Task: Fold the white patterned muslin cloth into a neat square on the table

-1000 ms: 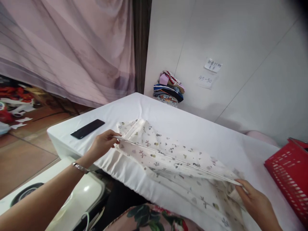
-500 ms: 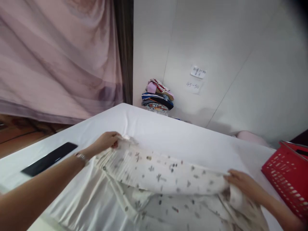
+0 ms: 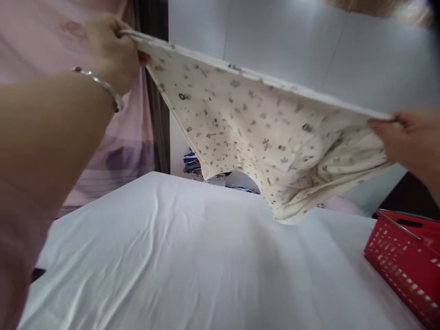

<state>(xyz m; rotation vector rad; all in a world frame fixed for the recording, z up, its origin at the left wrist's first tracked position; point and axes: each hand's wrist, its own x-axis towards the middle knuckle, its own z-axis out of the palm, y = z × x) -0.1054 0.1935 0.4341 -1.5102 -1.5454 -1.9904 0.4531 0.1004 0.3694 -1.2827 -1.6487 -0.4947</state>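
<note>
A cream cloth with small printed figures (image 3: 261,133) hangs stretched in the air above the table. My left hand (image 3: 112,52), a silver bracelet on its wrist, is closed on the cloth's upper left corner, high at the top left. My right hand (image 3: 409,140) is closed on the cloth's right end, lower down at the right edge. The cloth sags between the two hands and its lowest fold hangs just over the white sheet (image 3: 192,256) that covers the table.
A red plastic basket (image 3: 407,261) stands on the table at the right. A stack of folded clothes (image 3: 192,165) lies by the white wall behind the cloth. A pink curtain (image 3: 103,151) hangs at the left. A dark phone edge (image 3: 37,274) shows at the far left.
Both hands have lifted the cloth off the table into the air, the left hand much higher. The view has swung so the phone is almost out of sight.
</note>
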